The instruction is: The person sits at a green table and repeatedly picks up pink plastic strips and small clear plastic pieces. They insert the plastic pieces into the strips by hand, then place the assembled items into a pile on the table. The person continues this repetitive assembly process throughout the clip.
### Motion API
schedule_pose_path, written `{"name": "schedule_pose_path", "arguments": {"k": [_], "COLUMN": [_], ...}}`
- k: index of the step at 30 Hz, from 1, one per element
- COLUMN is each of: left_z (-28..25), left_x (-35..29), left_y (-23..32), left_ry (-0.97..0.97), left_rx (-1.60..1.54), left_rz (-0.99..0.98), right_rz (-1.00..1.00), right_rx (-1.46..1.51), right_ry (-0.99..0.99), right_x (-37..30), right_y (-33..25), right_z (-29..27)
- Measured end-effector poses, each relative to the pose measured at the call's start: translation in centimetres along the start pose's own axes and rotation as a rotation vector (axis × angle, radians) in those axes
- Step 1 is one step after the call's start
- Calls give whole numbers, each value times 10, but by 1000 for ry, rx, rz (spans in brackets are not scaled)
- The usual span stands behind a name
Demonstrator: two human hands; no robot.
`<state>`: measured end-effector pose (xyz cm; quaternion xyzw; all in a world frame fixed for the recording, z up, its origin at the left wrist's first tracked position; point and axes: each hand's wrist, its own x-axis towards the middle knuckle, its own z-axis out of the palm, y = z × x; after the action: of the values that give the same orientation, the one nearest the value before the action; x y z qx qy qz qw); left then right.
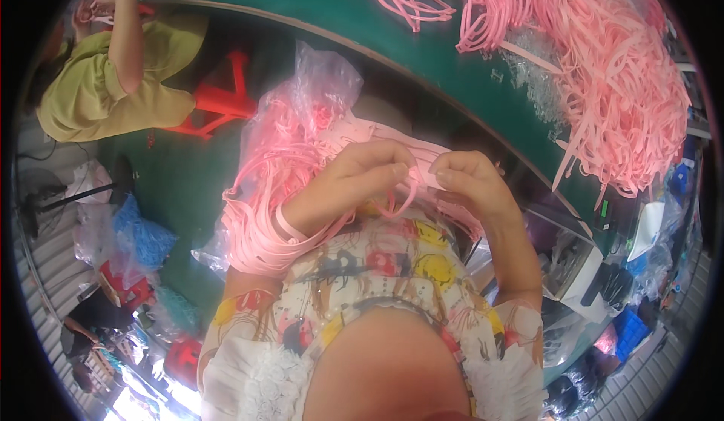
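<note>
My left hand point(363, 173) is closed in a pinch on a thin pink strap point(411, 193), which hangs in a small loop below the fingertips. Close beside it, my right hand point(477, 183) pinches at the same spot, thumb against bent fingers. What lies between the right fingertips is too small to make out. Many pink straps point(253, 234) are looped around my left forearm. More flat pink straps point(362, 133) lie across my lap under both hands, next to a clear plastic bag point(326, 74) holding pink straps.
A green table point(422, 59) curves ahead, bearing a large heap of pink straps point(618, 81) and small clear plastic pieces point(534, 81). At left, a person in a yellow-green top point(83, 93) sits by a red stool point(222, 100). Blue bundles point(143, 232) lie on the floor.
</note>
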<state>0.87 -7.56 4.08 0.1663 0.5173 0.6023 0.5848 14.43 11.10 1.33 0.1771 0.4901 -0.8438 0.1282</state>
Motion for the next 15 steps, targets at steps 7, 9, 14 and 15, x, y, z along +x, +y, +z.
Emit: {"name": "schedule_pose_path", "arguments": {"k": [7,9,14,15], "left_z": [0,2,8,9], "left_x": [5,5,12,12], "left_y": [-9,-9,-17,-16], "left_ry": [-60,-27,48,65], "left_rx": [54,72,400,449], "left_rz": [14,15,164,145], "right_rz": [-239,-462,-956,-1016], "right_rx": [-338,-627,-1352,-1470], "right_ry": [35,144,385,427], "right_x": [2,1,-1,-1], "right_y": [1,-1,0,0], "right_z": [9,17,28,28]}}
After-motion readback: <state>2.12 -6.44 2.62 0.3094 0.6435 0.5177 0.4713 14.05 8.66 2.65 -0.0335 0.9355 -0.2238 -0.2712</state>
